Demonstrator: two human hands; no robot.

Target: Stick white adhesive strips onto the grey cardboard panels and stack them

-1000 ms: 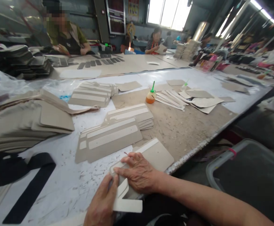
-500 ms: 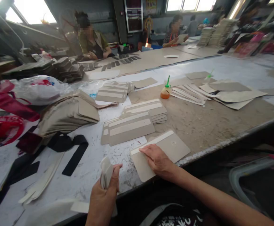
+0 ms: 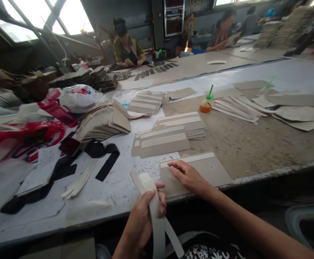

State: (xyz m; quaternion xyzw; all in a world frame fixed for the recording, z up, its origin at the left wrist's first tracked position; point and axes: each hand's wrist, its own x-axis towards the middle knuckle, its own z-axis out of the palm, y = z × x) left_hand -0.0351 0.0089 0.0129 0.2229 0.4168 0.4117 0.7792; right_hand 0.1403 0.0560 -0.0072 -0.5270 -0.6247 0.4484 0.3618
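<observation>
Gripping strips [image 3: 157,225] in your left fingers [image 3: 161,203]; right fingers [image 3: 179,165] loosely parted, holding nothing, at band [image 3: 198,157] on panel [image 3: 217,172]. Press band flat, end to end.

The bare left hand [image 3: 143,214] is low in the middle, with its wrist [image 3: 132,235] coming up from below. Its thumb [image 3: 148,196] bends over the top, and its fingers [image 3: 161,205] curl round in a hold. One fingertip pokes out toward the other hand. The bare right hand [image 3: 190,177] is loose, with its back facing up. Its pointing finger [image 3: 177,164] reaches out to the left. The long, bare right forearm [image 3: 243,217] slants up from the bottom right. The two hands are near each other but apart.
</observation>
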